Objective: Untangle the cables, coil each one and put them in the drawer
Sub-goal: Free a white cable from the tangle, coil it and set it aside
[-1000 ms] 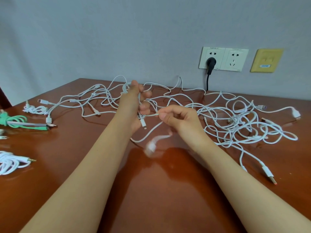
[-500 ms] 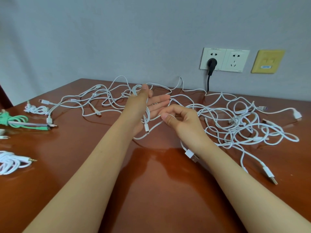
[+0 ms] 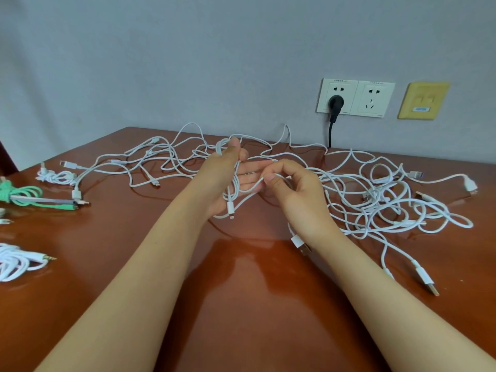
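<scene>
At the lower left, a white coil [image 3: 13,261] with a gold audio jack is cut off by the frame's edge, and so is the green cable [image 3: 24,196] bundled above it. In the tangle of cables [image 3: 375,200] spread from the middle to the right of the frame, it is hard to tell where any single strand starts or ends. The right hand [image 3: 295,194] shows its back, so its palm and lower fingers are hidden.

The left hand [image 3: 230,181] holds the white cable [image 3: 235,183] in several loops. The thumb presses the tops of the loops against the side of the hand, while the other 4 fingers lie straight and together, pointing right. The loops hang across the palm, and a small plug [image 3: 230,208] dangles at the heel of the hand. From there a strand runs up to the right hand, whose thumb and forefinger are pinched on it just beside the left fingertips. Its other fingers are curled. A USB plug [image 3: 300,244] hangs under the right wrist.

Both hands are above the reddish table [image 3: 241,291], with the tangle lying behind and to the right of them. A small white bundle [image 3: 53,176] sits at the left. On the wall at the upper right are 2 sockets [image 3: 373,99], a black plug [image 3: 335,103] in the left of them, and a yellow plate [image 3: 423,100].
</scene>
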Motion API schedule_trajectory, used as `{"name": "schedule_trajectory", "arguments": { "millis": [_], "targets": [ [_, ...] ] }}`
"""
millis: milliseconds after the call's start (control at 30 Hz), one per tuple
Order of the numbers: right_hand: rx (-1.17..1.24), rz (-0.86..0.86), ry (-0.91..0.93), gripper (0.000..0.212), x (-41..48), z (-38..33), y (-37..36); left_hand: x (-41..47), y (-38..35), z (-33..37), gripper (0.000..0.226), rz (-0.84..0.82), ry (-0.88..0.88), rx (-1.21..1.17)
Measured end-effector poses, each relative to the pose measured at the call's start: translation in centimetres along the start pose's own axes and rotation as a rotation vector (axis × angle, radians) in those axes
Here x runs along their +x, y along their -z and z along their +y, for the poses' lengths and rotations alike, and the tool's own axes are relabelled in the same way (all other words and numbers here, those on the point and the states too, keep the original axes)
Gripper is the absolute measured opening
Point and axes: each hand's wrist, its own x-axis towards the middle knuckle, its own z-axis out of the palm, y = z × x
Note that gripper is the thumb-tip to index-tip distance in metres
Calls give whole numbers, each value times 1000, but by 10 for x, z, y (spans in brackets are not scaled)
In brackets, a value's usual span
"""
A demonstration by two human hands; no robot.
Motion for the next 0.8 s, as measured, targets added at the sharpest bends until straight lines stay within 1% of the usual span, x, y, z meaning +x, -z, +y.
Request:
{"name": "schedule_trajectory", "arguments": {
  "millis": [100, 167, 300, 333, 400, 467, 567, 633, 733, 800],
  "targets": [
    [-101, 8, 101, 16, -1, -5, -2, 0, 1, -3, 43, 26, -6, 125],
    [-151, 17, 136, 17, -1, -7, -1, -2, 1, -5, 46, -8, 17, 220],
    [-89, 0, 121, 34, 2, -13, 9, -8, 0, -3, 52, -78, 30, 391],
    [-91, -21, 116, 37, 2, -15, 11, -8, 0, -2, 55, -88, 27, 420],
    [-89, -76, 107, 33, 3, -19, 14, -8, 0, -3, 59, -100, 25, 463],
    [-49, -112, 77, 30, 4, -20, 15, -6, 0, -5, 59, -95, 24, 437],
    [64, -134, -28, 30, 4, -20, 16, -4, -1, -6, 51, -87, 21, 243],
    [81, -119, -74, 30, 4, -20, 19, -2, -2, -5, 49, -69, 10, 155],
    [19, -70, -42, 28, 6, -18, 22, -3, -1, -5, 50, -69, 14, 118],
    [-29, -40, -11, 29, 8, -18, 23, -5, 0, -5, 51, -87, 31, 149]
  ]
}}
